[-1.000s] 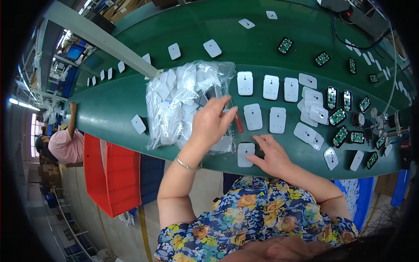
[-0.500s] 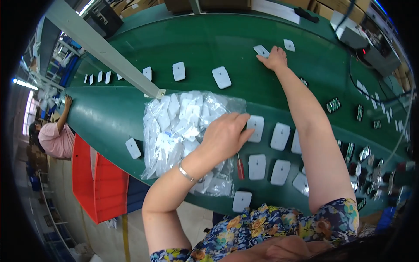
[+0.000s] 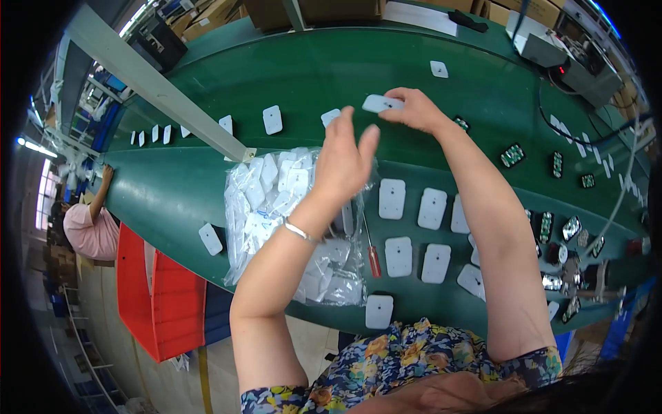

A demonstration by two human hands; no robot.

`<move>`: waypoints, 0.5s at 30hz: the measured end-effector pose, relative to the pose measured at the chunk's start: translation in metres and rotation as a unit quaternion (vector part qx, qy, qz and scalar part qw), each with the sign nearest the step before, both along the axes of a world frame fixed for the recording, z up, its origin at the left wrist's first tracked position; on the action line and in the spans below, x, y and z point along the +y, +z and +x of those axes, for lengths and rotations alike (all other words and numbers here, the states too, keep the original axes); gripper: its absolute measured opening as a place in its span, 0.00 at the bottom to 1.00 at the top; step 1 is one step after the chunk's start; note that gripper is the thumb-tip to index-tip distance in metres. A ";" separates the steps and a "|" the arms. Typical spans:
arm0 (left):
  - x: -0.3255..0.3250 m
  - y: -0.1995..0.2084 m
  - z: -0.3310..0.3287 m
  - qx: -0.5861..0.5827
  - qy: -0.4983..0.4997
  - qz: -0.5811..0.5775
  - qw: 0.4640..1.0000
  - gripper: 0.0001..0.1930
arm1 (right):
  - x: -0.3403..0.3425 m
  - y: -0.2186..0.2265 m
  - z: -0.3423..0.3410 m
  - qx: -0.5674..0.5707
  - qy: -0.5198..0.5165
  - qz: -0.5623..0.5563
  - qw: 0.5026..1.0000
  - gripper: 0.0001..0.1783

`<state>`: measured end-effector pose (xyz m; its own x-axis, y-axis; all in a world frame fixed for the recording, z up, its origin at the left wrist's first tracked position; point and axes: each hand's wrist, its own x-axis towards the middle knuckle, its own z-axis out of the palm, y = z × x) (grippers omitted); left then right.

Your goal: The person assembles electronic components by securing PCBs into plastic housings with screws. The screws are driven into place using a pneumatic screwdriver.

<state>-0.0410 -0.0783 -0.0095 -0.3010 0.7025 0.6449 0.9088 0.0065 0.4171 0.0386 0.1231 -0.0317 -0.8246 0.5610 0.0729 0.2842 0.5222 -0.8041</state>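
My right hand (image 3: 414, 110) pinches a white plastic cover (image 3: 376, 103) by its right end and holds it over the green belt (image 3: 227, 76). My left hand (image 3: 343, 157) is open, fingers and thumb apart, raised above the right side of a clear plastic bag (image 3: 258, 207) full of similar white pieces. Just beyond its fingertips lies another white cover (image 3: 331, 116), partly hidden. On the near bench, right of the bag, several white casings (image 3: 392, 199) lie in loose rows. A screwdriver (image 3: 374, 261) with a red handle rests between them and the bag.
A pale metal post (image 3: 152, 76) slants down beside the bag. Several green circuit boards (image 3: 512, 155) lie to the right, with a grey box device (image 3: 569, 62) behind. At left stand a red bin (image 3: 138, 290) and a person in pink (image 3: 89, 228). More covers (image 3: 273, 119) line the belt.
My right hand has brought the white cover leftward and nearer, off the far belt. My left hand has risen from the casings by the bag and opened.
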 end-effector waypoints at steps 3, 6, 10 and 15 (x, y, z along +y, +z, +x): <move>-0.005 0.026 0.009 -0.526 -0.077 -0.178 0.828 0.21 | -0.061 0.047 0.046 0.021 0.054 -0.106 0.993 0.29; -0.011 0.034 0.031 -0.636 -0.184 -0.185 0.726 0.18 | -0.094 0.063 0.099 0.021 0.043 -0.077 0.996 0.30; -0.010 0.039 0.090 -0.732 -0.221 -0.154 0.626 0.15 | -0.137 0.045 0.153 0.292 -0.093 -0.258 0.916 0.28; 0.012 0.038 0.161 -0.726 -0.256 -0.205 0.604 0.14 | -0.143 0.039 0.199 0.514 -0.254 -0.412 0.708 0.18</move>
